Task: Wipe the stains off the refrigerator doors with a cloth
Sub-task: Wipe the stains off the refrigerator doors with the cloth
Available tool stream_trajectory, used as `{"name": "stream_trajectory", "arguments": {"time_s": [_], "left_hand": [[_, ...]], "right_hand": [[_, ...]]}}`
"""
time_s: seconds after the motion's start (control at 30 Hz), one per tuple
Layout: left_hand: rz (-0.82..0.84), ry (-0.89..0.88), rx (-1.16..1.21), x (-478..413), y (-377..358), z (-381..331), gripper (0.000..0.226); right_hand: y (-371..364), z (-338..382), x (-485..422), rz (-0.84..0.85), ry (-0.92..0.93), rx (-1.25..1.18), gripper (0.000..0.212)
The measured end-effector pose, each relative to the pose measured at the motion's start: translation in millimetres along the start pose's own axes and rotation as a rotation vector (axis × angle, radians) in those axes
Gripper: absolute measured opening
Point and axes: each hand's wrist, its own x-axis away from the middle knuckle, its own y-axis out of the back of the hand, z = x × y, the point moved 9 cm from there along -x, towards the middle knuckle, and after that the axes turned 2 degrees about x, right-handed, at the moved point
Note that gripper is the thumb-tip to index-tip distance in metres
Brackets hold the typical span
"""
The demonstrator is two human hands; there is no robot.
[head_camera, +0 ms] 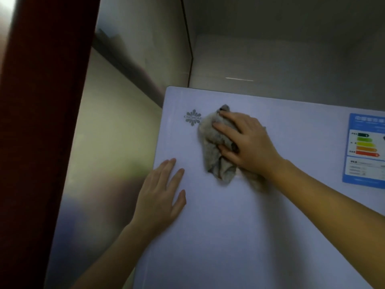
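The white refrigerator door (pixel 239 226) fills the lower right of the head view, its top left corner near the middle. A crumpled grey cloth (pixel 214 155) lies against the door's upper part, just right of a grey flower-shaped logo (pixel 193 117). My right hand (pixel 248 144) presses on the cloth with fingers curled over it; the cloth's lower end hangs below the hand. My left hand (pixel 162 195) rests flat on the door near its left edge, fingers apart, holding nothing. No stain shows clearly on the door.
A blue energy label (pixel 364 149) is stuck on the door at the right edge. A shiny grey wall (pixel 116 122) runs along the refrigerator's left side. A dark red frame (pixel 41 122) stands at the far left. A dim recess lies above the refrigerator.
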Motion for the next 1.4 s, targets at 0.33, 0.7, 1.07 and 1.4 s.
{"name": "stream_trajectory", "arguments": {"time_s": [0.33, 0.7, 1.07, 1.4], "left_hand": [[-0.056, -0.012, 0.031, 21, -11, 3, 0.057], [-0.073, 0.020, 0.051, 20, -11, 2, 0.055], [-0.045, 0.061, 0.011, 5, -1, -4, 0.054], [-0.034, 0.046, -0.024, -8, -2, -34, 0.053]], "right_hand": [[-31, 30, -80, 0.058, 0.022, -0.056, 0.061], [-27, 34, -46, -0.049, -0.117, -0.085, 0.060], [19, -45, 13, -0.150, -0.359, -0.021, 0.060], [19, -32, 61, -0.038, -0.008, 0.007, 0.053]]}}
